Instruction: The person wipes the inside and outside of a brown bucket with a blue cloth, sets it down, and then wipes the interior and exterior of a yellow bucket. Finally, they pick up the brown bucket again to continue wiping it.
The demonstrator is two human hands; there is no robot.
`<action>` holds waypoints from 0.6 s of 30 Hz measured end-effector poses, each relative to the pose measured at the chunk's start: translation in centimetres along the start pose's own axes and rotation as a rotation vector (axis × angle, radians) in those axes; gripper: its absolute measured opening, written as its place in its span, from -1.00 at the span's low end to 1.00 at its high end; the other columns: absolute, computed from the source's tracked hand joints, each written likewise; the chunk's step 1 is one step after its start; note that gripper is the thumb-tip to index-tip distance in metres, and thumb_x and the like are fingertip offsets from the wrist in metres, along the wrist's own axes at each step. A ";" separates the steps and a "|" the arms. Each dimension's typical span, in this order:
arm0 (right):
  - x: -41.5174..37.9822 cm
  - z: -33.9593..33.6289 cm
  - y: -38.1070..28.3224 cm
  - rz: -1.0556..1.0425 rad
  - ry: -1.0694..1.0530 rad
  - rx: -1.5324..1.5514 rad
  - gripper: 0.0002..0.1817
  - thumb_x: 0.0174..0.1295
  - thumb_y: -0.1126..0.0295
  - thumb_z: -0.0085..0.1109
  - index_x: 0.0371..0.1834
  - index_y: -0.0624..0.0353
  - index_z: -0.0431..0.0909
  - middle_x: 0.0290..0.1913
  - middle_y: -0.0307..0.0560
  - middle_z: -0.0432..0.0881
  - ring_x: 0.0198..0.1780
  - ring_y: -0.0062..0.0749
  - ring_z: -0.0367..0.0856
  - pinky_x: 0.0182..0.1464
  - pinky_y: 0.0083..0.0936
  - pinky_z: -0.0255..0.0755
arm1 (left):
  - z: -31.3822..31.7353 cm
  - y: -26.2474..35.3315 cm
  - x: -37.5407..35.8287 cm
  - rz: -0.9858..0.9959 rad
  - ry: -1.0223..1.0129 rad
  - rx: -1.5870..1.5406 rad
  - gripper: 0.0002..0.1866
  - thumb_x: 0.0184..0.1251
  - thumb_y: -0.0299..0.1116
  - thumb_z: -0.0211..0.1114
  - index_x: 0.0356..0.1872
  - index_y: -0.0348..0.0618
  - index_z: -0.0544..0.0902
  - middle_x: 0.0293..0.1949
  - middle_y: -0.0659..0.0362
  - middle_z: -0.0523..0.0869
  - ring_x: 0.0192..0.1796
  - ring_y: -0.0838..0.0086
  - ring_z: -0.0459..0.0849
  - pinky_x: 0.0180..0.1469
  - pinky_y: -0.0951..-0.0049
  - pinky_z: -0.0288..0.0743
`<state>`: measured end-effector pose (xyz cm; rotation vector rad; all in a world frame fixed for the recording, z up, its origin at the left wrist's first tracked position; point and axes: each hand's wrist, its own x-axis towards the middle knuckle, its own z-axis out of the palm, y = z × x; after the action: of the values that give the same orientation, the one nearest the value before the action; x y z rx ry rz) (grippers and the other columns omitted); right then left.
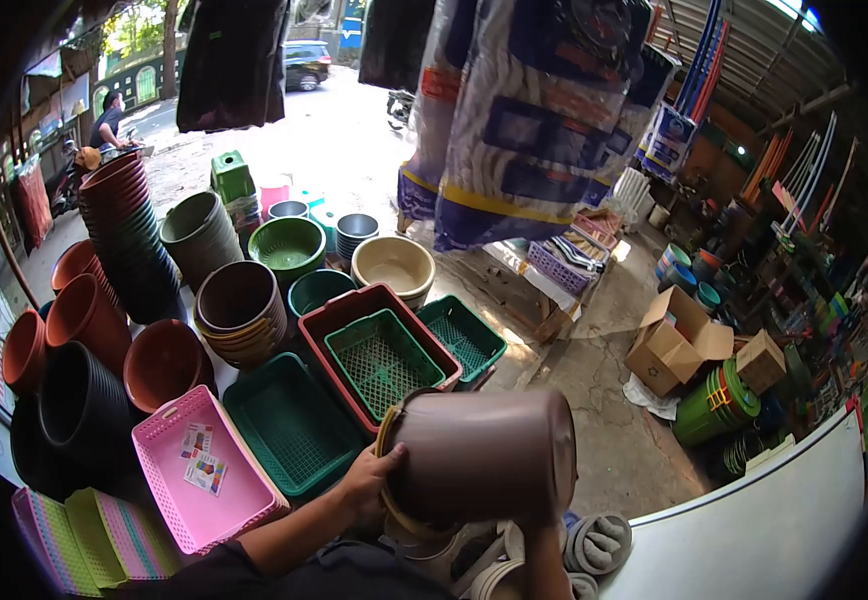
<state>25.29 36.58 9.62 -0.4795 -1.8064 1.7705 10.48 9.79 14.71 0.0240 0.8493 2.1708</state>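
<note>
A large brown plastic bucket (484, 455) with a yellowish rim is tipped on its side in front of the person, its mouth facing left and its base right. The left hand (369, 482) is clamped on the bucket at its rim, thumb lying along the outer wall. The right forearm (546, 568) reaches up to the base end; the right hand is hidden there, so I cannot tell how its fingers stand. Just beyond the rim sits a dark red rectangular plastic tub (362, 298) with a green mesh plastic basket (384, 355) inside it. To the left are a dark green rectangular plastic basket (289, 420) and a pink rectangular plastic basket (189, 470) holding printed labels (205, 472).
</note>
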 end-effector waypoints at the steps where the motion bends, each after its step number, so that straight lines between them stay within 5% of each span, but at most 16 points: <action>1: -1.0 3.0 -1.5 -0.325 0.067 -0.578 -0.39 0.43 0.06 -0.15 0.42 0.23 0.21 0.42 0.05 0.25 0.43 -0.12 0.20 0.45 -0.19 0.03 | 0.2 -0.5 0.3 -0.019 0.000 0.004 -0.52 0.40 -0.27 0.25 0.23 -0.29 0.41 0.08 0.01 0.61 0.08 0.26 0.64 0.18 0.18 0.52; 2: -1.7 6.1 -2.9 -0.583 0.139 -0.941 -0.37 0.42 0.05 -0.15 0.44 0.22 0.19 0.45 0.06 0.22 0.47 -0.11 0.14 0.49 -0.17 -0.03 | 0.3 -1.1 0.8 -0.010 0.021 -0.080 -0.51 0.42 -0.27 0.20 0.27 -0.27 0.36 0.12 -0.03 0.58 0.12 0.18 0.61 0.22 0.09 0.49; 4: -2.4 8.1 0.7 -0.364 0.297 -0.445 -0.24 0.29 -0.07 -0.04 0.45 0.19 0.19 0.46 0.16 0.18 0.50 -0.04 0.07 0.50 -0.07 -0.14 | 0.2 -2.1 1.9 -0.037 0.037 -0.205 -0.50 0.48 -0.27 0.11 0.34 -0.22 0.27 0.21 -0.11 0.49 0.19 0.04 0.55 0.26 -0.04 0.43; 6: -2.7 8.8 -2.2 -0.457 0.294 -0.660 -0.18 0.16 -0.10 0.07 0.46 0.09 0.21 0.47 0.15 0.17 0.53 -0.01 0.01 0.51 0.03 -0.21 | 1.5 -1.2 1.8 -0.049 -0.008 -0.205 -0.51 0.49 -0.26 0.08 0.34 -0.22 0.28 0.20 -0.09 0.52 0.20 0.08 0.54 0.28 0.00 0.42; 7: -2.1 9.7 -6.8 -0.633 0.178 -1.124 -0.17 0.09 -0.07 0.12 0.46 0.00 0.24 0.48 0.10 0.18 0.54 -0.02 -0.01 0.50 0.08 -0.24 | 1.1 -1.5 2.3 -0.014 -0.039 -0.172 -0.51 0.48 -0.28 0.10 0.34 -0.21 0.28 0.19 -0.07 0.53 0.20 0.12 0.55 0.27 0.03 0.43; 9: -0.9 11.1 -10.4 -0.571 -0.154 -1.375 -0.25 0.05 0.04 0.14 0.42 -0.18 0.32 0.51 -0.08 0.17 0.53 -0.02 0.02 0.48 0.13 -0.18 | 0.8 -2.1 2.9 0.014 -0.075 -0.069 -0.51 0.46 -0.31 0.13 0.34 -0.21 0.29 0.17 -0.04 0.54 0.19 0.18 0.56 0.26 0.08 0.45; 11: 1.6 10.2 -11.1 -0.454 -0.242 -1.342 -0.30 0.05 0.08 0.14 0.38 -0.23 0.36 0.50 -0.12 0.20 0.51 0.01 0.07 0.48 0.07 -0.15 | 0.7 -2.3 2.9 0.061 -0.113 0.032 -0.51 0.44 -0.34 0.17 0.33 -0.22 0.30 0.15 -0.01 0.56 0.17 0.25 0.57 0.24 0.13 0.46; 14: 6.3 5.0 -9.6 -0.226 -0.362 -1.176 -0.40 0.16 0.07 0.14 0.32 -0.11 0.43 0.37 0.02 0.39 0.32 0.10 0.38 0.39 -0.15 0.14 | -0.2 -2.4 2.5 0.068 -0.172 0.339 -0.50 0.36 -0.40 0.28 0.26 -0.28 0.35 0.10 0.04 0.59 0.11 0.36 0.60 0.19 0.25 0.50; 15: 8.1 3.8 -11.6 0.279 -0.401 -1.066 -0.46 0.31 -0.01 0.02 0.22 0.08 0.49 0.12 0.00 0.63 0.13 -0.02 0.57 0.22 -0.26 0.36 | -0.9 -2.1 2.3 0.066 -0.171 0.335 -0.50 0.36 -0.40 0.28 0.26 -0.28 0.35 0.10 0.04 0.59 0.11 0.36 0.60 0.19 0.25 0.50; 16: 9.2 0.2 -7.0 0.376 -0.417 -0.541 -0.44 0.40 -0.06 -0.07 0.12 0.24 0.54 -0.07 -0.04 0.70 -0.05 -0.17 0.66 0.08 -0.41 0.47 | -1.6 -1.8 2.1 0.015 -0.156 0.334 -0.51 0.37 -0.39 0.27 0.25 -0.29 0.35 0.09 0.04 0.59 0.10 0.36 0.60 0.19 0.26 0.51; 17: 7.9 -0.4 -9.4 0.414 -0.224 -0.401 -0.43 0.45 -0.03 -0.12 0.10 0.33 0.52 -0.06 -0.04 0.67 -0.07 -0.36 0.65 0.07 -0.43 0.48 | -2.0 -1.5 2.0 -0.032 -0.138 0.331 -0.52 0.37 -0.38 0.26 0.24 -0.30 0.36 0.09 0.03 0.59 0.09 0.35 0.61 0.18 0.27 0.51; 18: 7.5 -2.6 -6.4 0.500 -0.189 0.090 -0.40 0.43 -0.03 -0.08 0.10 0.40 0.50 0.00 0.05 0.66 0.02 -0.37 0.65 0.07 -0.47 0.49 | -2.0 -1.1 1.8 -0.019 -0.130 0.324 -0.52 0.37 -0.38 0.26 0.24 -0.30 0.36 0.09 0.03 0.59 0.09 0.35 0.61 0.18 0.27 0.51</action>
<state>21.85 42.81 16.89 -0.8042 -1.8310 2.2873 9.42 10.42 12.12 0.3137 1.1105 1.9695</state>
